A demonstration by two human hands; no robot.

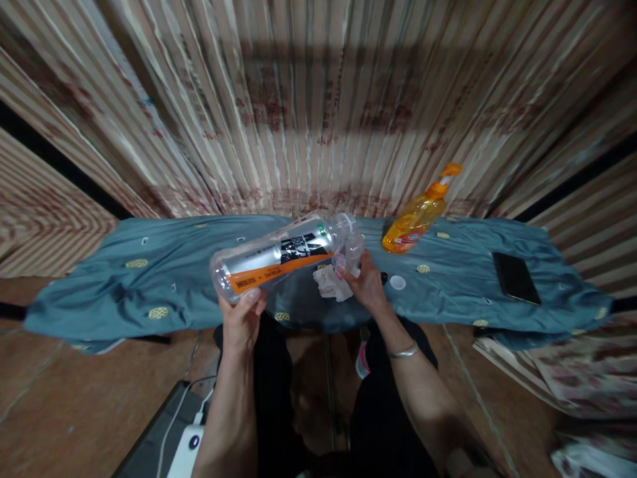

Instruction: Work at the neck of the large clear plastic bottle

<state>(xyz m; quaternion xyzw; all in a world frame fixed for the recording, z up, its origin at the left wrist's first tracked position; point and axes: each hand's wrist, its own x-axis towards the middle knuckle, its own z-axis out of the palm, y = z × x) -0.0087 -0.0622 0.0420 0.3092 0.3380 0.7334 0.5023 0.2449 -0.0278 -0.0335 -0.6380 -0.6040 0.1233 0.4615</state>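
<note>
A large clear bottle (279, 255) with a silver and orange label lies tilted across the middle, its neck to the right. My left hand (243, 315) is closed round its base end. The neck meets the top of a small clear bottle (353, 245), which my right hand (365, 282) grips. Whether the two mouths touch is too small to tell. Crumpled whitish tissue (332, 284) lies beside the small bottle. Just right of my right hand are a white cap (397, 283) and a small dark cap (383, 278).
A yellow-orange pump bottle (411, 222) stands behind on the right of the blue-green cloth-covered table (189, 292). A black phone (516, 277) lies at the right end. Striped curtains (318, 99) hang behind. A white power bank (186, 451) with a cable is low on the left.
</note>
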